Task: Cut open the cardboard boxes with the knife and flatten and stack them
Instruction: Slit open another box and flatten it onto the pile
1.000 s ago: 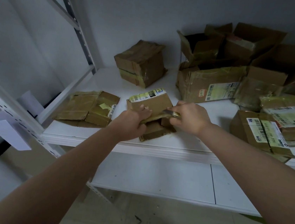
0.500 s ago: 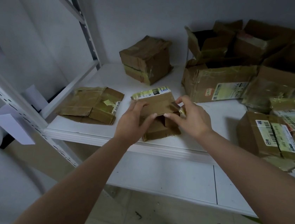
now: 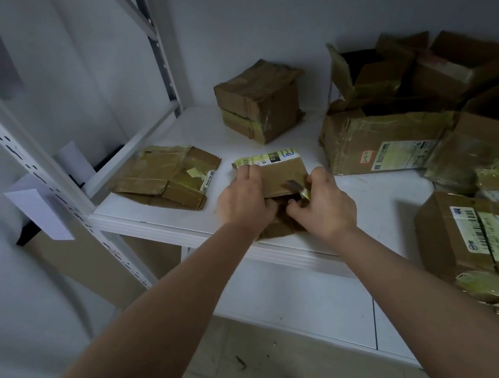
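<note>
Left hand [image 3: 244,197] grips the small box [image 3: 281,173] at its left side, fingers curled over the top edge by the yellow-green tape & label, thumb tucked under. Box sits near the front edge of the white shelf [image 3: 176,221], mid-frame, partly collapsed; top panel tilted up toward the back, a lower flap poking out beneath the wrists.

Going L to R on the shelf: flattened stack [image 3: 165,177] of taped cardboard lies flat at the left, just beside the small box, not touching it. Behind & between them, toward the wall, a sealed cube-ish box [image 3: 260,100] stands w/ tape around its lower part. Then the small box w/ both hands on it.

Right hand [image 3: 325,205] clamps the box's right edge, fingers curled around it, and also holds the knife [image 3: 296,188]; a short grey blade shows at the fingertips, lying against the cardboard. Handle mostly hidden in the fist.

Further right: big open box [image 3: 381,141] w/ a white shipping label on its front, flaps up, more open cartons piled behind it against the wall. Far right, near the shelf's front, a labelled box [image 3: 467,235] w/ barcodes; other taped boxes stacked behind it.
</note>
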A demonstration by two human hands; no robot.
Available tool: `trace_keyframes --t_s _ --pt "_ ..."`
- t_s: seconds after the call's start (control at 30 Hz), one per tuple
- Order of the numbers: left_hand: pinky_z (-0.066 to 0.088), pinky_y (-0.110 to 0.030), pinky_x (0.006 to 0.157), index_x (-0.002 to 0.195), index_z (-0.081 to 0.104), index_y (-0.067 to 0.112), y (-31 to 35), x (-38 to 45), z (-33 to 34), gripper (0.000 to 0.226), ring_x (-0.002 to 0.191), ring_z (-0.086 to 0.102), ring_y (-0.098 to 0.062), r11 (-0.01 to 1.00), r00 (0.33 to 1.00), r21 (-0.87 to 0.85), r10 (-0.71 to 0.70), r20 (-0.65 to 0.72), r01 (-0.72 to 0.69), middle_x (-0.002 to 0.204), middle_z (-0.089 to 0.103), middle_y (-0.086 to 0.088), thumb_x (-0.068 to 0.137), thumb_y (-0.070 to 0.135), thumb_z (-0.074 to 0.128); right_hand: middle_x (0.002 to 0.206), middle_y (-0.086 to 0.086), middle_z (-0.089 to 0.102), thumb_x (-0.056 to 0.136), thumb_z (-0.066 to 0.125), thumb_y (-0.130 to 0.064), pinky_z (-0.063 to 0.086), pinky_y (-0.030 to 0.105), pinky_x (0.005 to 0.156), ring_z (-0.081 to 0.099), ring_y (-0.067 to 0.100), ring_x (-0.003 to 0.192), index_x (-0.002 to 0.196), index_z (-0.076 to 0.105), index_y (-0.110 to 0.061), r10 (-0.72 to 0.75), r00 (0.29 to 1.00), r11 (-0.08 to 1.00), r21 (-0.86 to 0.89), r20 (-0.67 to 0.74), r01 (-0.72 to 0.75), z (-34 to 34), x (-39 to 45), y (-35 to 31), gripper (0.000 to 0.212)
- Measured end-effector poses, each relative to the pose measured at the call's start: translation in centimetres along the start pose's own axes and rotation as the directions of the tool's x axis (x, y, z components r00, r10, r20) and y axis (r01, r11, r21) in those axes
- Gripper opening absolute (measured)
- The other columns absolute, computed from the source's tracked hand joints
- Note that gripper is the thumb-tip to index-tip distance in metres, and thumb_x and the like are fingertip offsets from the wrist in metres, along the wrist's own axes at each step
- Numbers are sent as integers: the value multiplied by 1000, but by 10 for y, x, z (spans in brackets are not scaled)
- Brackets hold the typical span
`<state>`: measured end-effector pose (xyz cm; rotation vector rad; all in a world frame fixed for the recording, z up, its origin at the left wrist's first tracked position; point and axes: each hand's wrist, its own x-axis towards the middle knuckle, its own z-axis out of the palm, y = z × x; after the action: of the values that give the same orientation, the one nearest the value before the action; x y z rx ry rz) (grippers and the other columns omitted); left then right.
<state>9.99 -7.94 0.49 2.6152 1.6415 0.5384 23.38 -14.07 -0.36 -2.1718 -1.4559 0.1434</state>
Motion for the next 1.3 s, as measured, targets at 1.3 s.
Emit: trace_keyframes --t_s 1.3 --pt "52 -40 79 105 54 18 -56 -21 6 33 100 55 -27 860 866 -190 494 75 -474 113 61 -3 77 15 71 75 6 62 98 49 -23 39 28 71 56 22 80 85 74 -11 221 946 848 431 238 -307 -33 -1 61 30"
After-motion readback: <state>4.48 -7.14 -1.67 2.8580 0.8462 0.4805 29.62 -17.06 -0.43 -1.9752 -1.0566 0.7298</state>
